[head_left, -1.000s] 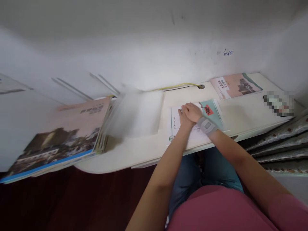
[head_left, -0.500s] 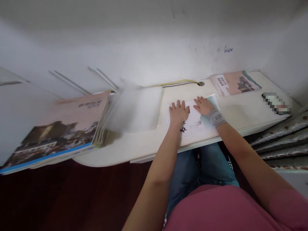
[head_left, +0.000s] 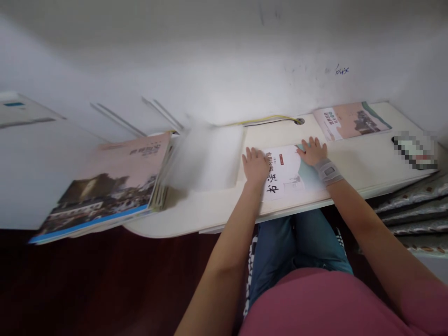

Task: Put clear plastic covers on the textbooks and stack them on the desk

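At the near side, the pink shirt (head_left: 315, 303) is cut off below, and the jeans (head_left: 299, 245) run partly under the desk (head_left: 189, 210). A book (head_left: 283, 179) lies flat at the desk's near edge, between and partly under the two hands. The left hand (head_left: 256, 164) is palm down on its left edge, fingers spread and closed on nothing, hiding part of the cover. The right hand (head_left: 314, 152) rests on its far right part, fingers likewise apart; a wristband (head_left: 328, 171) circles that wrist. Both palms are hidden, so how firmly they press I cannot tell.

To the left is a stack (head_left: 115, 182) of books, its lower ones mostly covered. Between stack and left hand, a pale shape (head_left: 208, 158) is too smeared to identify. On the right, a phone (head_left: 413, 151) is blurred by blocks. Farther off lie a pink book (head_left: 350, 122) and a yellow cable (head_left: 269, 117). Scribbles (head_left: 342, 70) on the wall (head_left: 224, 79) are unreadable.
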`<act>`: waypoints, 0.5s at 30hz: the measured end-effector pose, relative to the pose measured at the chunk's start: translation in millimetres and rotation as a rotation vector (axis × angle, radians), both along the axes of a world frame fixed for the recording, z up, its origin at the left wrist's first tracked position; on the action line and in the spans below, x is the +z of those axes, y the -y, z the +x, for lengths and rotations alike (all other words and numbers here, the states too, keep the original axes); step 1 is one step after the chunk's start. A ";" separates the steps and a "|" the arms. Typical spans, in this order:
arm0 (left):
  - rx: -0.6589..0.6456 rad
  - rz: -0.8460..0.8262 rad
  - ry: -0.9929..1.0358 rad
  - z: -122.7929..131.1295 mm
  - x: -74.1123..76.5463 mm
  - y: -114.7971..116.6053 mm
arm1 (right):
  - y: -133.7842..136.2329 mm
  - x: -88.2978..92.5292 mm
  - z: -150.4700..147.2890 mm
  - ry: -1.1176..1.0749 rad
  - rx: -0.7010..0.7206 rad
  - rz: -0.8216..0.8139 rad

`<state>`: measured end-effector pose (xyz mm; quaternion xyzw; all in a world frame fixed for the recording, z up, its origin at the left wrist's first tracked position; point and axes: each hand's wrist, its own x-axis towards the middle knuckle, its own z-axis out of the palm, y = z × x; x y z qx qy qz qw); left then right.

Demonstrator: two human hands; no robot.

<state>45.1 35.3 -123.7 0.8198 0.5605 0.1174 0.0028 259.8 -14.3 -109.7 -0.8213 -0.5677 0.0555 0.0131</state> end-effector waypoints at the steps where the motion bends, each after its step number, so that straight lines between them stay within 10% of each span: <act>1: -0.075 0.012 -0.006 1.3 0.5 0.9 | 0.2 2.9 -2.7 0.028 -0.017 -0.004; 10: -0.221 -0.132 -0.094 -0.4 1.3 1.9 | -9.3 5.5 -97.9 -0.028 0.487 0.156; 15: -0.189 -0.122 -0.059 -4.6 1.9 -0.6 | -6.9 -8.3 -59.1 -0.052 0.588 0.185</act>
